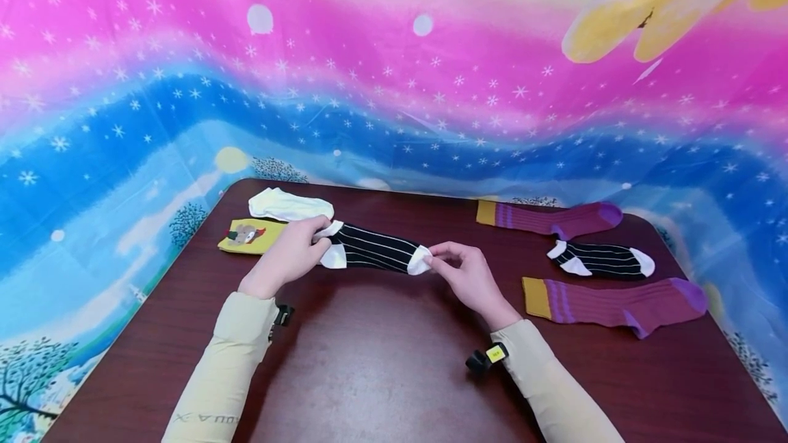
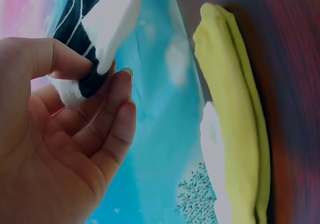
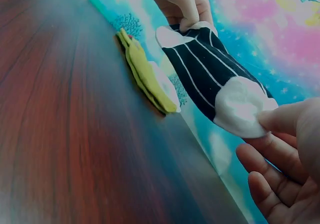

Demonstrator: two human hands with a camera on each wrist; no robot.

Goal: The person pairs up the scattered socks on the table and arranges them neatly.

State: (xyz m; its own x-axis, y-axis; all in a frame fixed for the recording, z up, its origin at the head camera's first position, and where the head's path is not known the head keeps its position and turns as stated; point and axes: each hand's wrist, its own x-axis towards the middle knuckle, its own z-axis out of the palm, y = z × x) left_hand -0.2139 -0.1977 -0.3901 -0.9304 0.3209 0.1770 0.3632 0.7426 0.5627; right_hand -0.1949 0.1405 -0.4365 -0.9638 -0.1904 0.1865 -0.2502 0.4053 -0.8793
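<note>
A black sock with white stripes [image 1: 377, 249] is stretched above the table between both hands. My left hand [image 1: 292, 251] pinches its white cuff end, thumb against curled fingers, as the left wrist view shows. The white toe [image 3: 241, 106] is pinched between thumb and fingers of my right hand [image 1: 469, 275]. Behind and beside the left hand lie a yellow sock with an animal face [image 1: 251, 234], partly covered by that hand, and a white sock [image 1: 286, 205]. In the left wrist view the yellow sock [image 2: 232, 104] appears folded double.
On the right of the dark wooden table [image 1: 369, 361] lie a purple sock with mustard cuff [image 1: 529, 218] at the back, a second black striped sock [image 1: 606, 260], and another purple sock [image 1: 606, 303] nearer me. A printed cloth [image 1: 382, 87] hangs behind the table.
</note>
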